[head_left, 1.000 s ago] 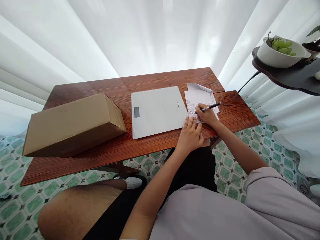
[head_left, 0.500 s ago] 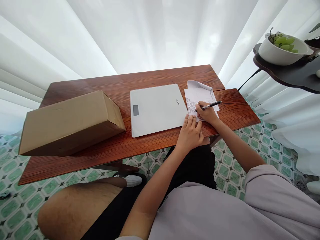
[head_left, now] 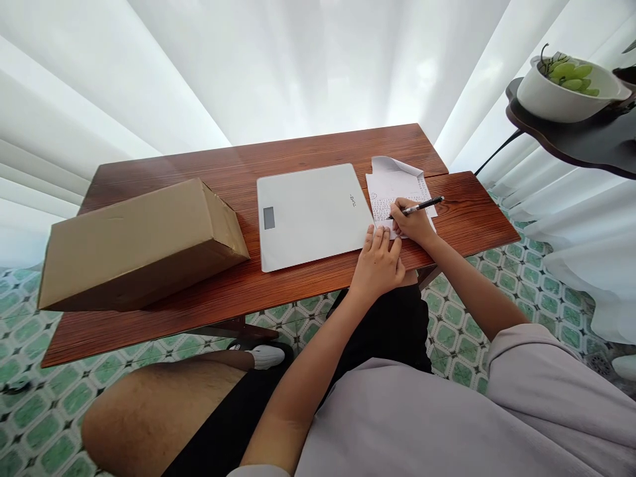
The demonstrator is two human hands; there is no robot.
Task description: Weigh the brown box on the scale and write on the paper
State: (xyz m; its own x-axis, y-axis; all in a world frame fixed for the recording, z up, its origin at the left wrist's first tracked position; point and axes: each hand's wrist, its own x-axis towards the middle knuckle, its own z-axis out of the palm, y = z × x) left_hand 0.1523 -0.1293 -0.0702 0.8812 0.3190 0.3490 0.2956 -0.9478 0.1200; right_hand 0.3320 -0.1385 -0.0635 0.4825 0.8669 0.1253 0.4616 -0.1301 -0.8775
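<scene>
A cardboard box (head_left: 142,244) and a scale (head_left: 313,215) are lying on the worktop (head_left: 298,149). The left hand (head_left: 378,260) is pressing flat on the paper (head_left: 392,192); right of it, the right hand (head_left: 412,222) is gripping a pen (head_left: 420,207), its barrel pointing right.

- The left hand (head_left: 378,260) is laid flat at centre right of the frame, fingers together and extended, its forearm stretched up from the lower middle.
- The right hand (head_left: 413,222) is curled in a writing grip just above it, the arm bent at the elbow.
</scene>
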